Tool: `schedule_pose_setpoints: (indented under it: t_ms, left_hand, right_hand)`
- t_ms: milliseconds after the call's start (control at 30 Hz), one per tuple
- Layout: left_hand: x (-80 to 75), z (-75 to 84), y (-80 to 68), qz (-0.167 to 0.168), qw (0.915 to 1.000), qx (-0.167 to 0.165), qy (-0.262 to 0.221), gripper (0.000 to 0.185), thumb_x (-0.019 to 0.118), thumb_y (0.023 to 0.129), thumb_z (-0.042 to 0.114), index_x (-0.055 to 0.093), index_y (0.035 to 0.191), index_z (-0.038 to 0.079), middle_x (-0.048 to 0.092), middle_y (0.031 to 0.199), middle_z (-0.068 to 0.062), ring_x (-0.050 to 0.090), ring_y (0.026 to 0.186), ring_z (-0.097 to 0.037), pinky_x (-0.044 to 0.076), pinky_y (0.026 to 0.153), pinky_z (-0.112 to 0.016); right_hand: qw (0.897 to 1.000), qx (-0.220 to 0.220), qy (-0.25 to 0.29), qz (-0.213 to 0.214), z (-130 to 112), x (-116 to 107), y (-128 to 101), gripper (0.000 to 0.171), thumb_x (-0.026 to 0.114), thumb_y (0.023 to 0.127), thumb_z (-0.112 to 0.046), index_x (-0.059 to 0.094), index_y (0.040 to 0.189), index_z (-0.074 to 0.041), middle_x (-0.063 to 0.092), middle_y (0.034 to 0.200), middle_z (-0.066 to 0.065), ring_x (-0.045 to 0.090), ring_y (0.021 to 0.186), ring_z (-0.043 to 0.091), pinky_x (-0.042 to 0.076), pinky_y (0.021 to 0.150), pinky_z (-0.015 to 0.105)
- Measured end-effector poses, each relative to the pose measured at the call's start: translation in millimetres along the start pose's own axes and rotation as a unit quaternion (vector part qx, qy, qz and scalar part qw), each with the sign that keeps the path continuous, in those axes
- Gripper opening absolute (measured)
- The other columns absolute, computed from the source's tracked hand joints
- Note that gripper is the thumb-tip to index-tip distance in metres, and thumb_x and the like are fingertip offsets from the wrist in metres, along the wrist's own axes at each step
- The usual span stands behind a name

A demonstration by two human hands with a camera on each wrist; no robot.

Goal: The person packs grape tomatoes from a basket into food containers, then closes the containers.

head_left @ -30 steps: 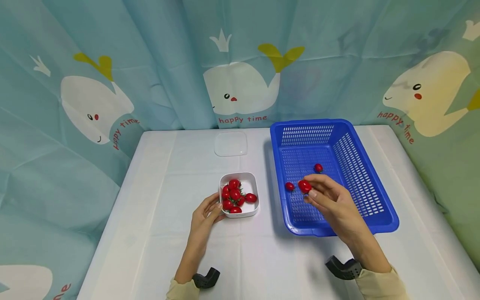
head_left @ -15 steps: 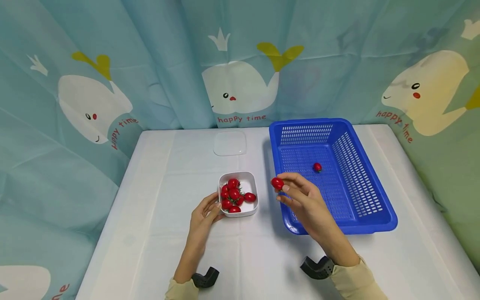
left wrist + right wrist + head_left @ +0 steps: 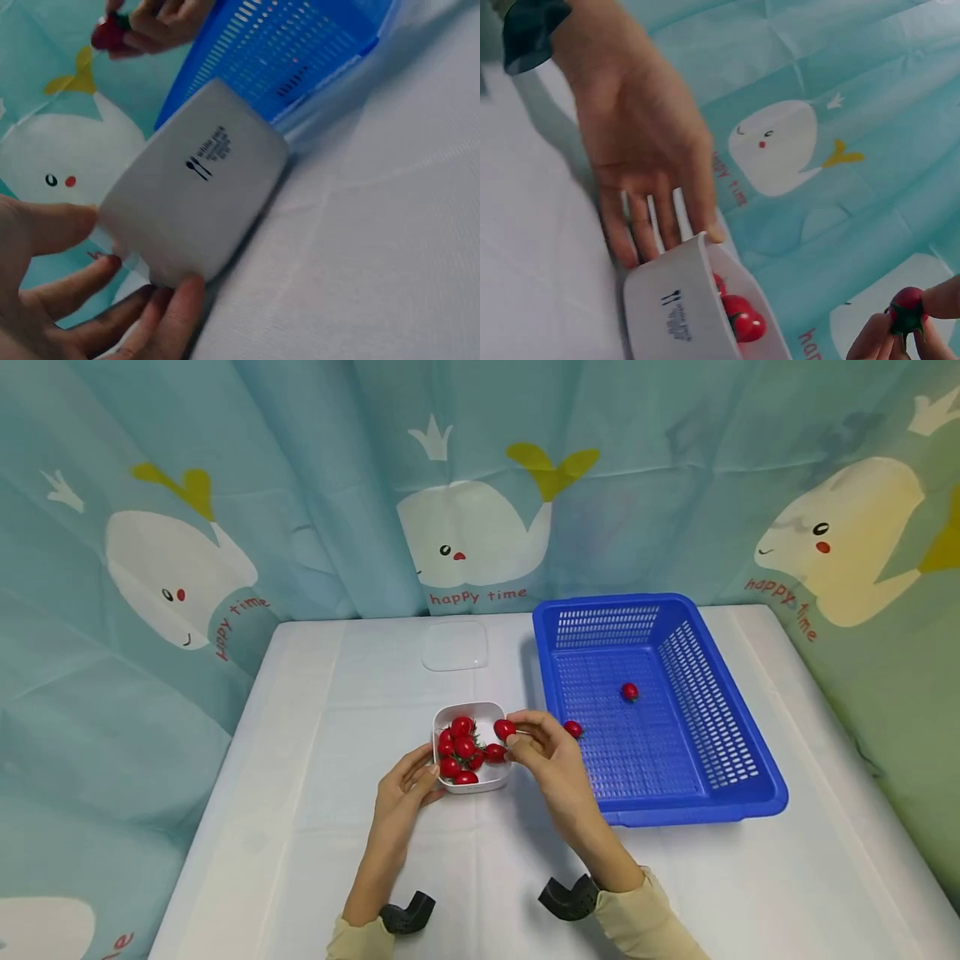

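Note:
A small white plastic container (image 3: 491, 784) with printed lettering on its side holds several red cherry tomatoes (image 3: 464, 747). My left hand (image 3: 401, 795) grips its left side, the thumb near the rim and the fingers low against the wall, as the left wrist view shows. Between the thumb and fingers of my right hand (image 3: 553, 760) is a single cherry tomato (image 3: 505, 729), pinched over the container's right part. Its green stem end shows in the right wrist view, where the pinched tomato (image 3: 907, 300) is apart from the container.
Right of the container stands a blue plastic basket (image 3: 731, 727), with one cherry tomato (image 3: 630, 692) on its floor and another (image 3: 573, 729) near its left wall. A clear flat lid (image 3: 454, 646) lies behind the container on the white-covered table (image 3: 337, 710). A whale-print curtain (image 3: 322, 518) hangs behind.
My right hand has carried the pinched cherry tomato left from above the blue basket to over the white container. My left hand keeps its grip on the container.

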State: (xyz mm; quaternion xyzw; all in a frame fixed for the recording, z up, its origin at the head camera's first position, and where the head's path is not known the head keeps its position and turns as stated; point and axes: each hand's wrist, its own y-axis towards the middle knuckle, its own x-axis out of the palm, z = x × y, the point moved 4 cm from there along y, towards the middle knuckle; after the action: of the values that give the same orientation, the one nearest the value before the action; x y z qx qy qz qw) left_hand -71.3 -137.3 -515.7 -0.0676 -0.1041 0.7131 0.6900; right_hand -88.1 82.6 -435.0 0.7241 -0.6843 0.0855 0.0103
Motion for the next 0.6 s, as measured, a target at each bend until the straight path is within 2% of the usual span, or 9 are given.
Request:
schedule_pose_setpoints:
  t_ms: [133, 233, 333, 433, 500, 600]
  left_hand:
    - [0.4, 4.2, -0.3, 0.0, 0.9999, -0.011, 0.006, 0.046, 0.063, 0.104, 0.015, 0.055, 0.149, 0.007, 0.057, 0.151, -0.018, 0.063, 0.128, -0.025, 0.064, 0.09, -0.029]
    - [0.9, 5.6, -0.2, 0.001, 0.9998, -0.018, 0.007, 0.046, 0.063, 0.104, 0.015, 0.055, 0.149, 0.008, 0.057, 0.152, -0.017, 0.063, 0.128, -0.026, 0.064, 0.089, -0.029]
    - [0.8, 6.0, -0.6, 0.003, 0.9997, -0.023, 0.011, 0.047, 0.063, 0.104, 0.015, 0.055, 0.15, 0.007, 0.055, 0.153, -0.017, 0.063, 0.128, -0.027, 0.064, 0.089, -0.029]
    - [-0.1, 5.6, -0.6, 0.007, 0.9995, -0.026, 0.016, 0.047, 0.063, 0.104, 0.014, 0.055, 0.15, 0.007, 0.054, 0.154, -0.017, 0.063, 0.128, -0.028, 0.065, 0.088, -0.03]
    - [-0.4, 5.5, -0.3, 0.006, 0.9995, -0.027, 0.017, 0.047, 0.064, 0.104, 0.014, 0.055, 0.15, 0.007, 0.054, 0.155, -0.017, 0.063, 0.128, -0.028, 0.065, 0.087, -0.031]
    - [-0.2, 5.8, -0.3, 0.004, 0.9995, -0.028, 0.014, 0.047, 0.064, 0.104, 0.014, 0.055, 0.15, 0.007, 0.054, 0.155, -0.018, 0.063, 0.127, -0.026, 0.065, 0.087, -0.03]
  right_hand:
    - [0.994, -0.04, -0.098, 0.002, 6.8, 11.1, 0.8, 0.032, 0.067, 0.096, 0.0, 0.063, 0.127, -0.001, 0.071, 0.121, 0.019, 0.066, 0.103, 0.02, 0.055, 0.084, 0.018]
    - [0.981, -0.083, -0.176, -0.006, 10.6, 18.9, -0.9, 0.031, 0.069, 0.093, 0.002, 0.064, 0.124, -0.003, 0.073, 0.115, 0.016, 0.066, 0.098, 0.019, 0.057, 0.082, 0.022]
    - [0.955, -0.137, -0.264, -0.017, 12.3, 26.1, -3.1, 0.034, 0.07, 0.092, 0.003, 0.064, 0.124, -0.002, 0.073, 0.113, 0.013, 0.067, 0.095, 0.021, 0.061, 0.083, 0.03]
    - [0.918, -0.184, -0.35, -0.033, 14.1, 32.8, -4.2, 0.035, 0.072, 0.091, 0.003, 0.064, 0.125, -0.002, 0.073, 0.115, 0.012, 0.07, 0.1, 0.024, 0.062, 0.09, 0.038]
    - [0.896, -0.201, -0.394, -0.043, 15.9, 36.2, -4.0, 0.034, 0.073, 0.091, 0.002, 0.064, 0.124, -0.003, 0.073, 0.115, 0.011, 0.071, 0.103, 0.026, 0.061, 0.093, 0.041]
    - [0.869, -0.219, -0.44, -0.055, 18.6, 39.8, -3.2, 0.03, 0.076, 0.089, 0.001, 0.067, 0.117, -0.004, 0.074, 0.108, 0.009, 0.071, 0.101, 0.025, 0.059, 0.092, 0.045]
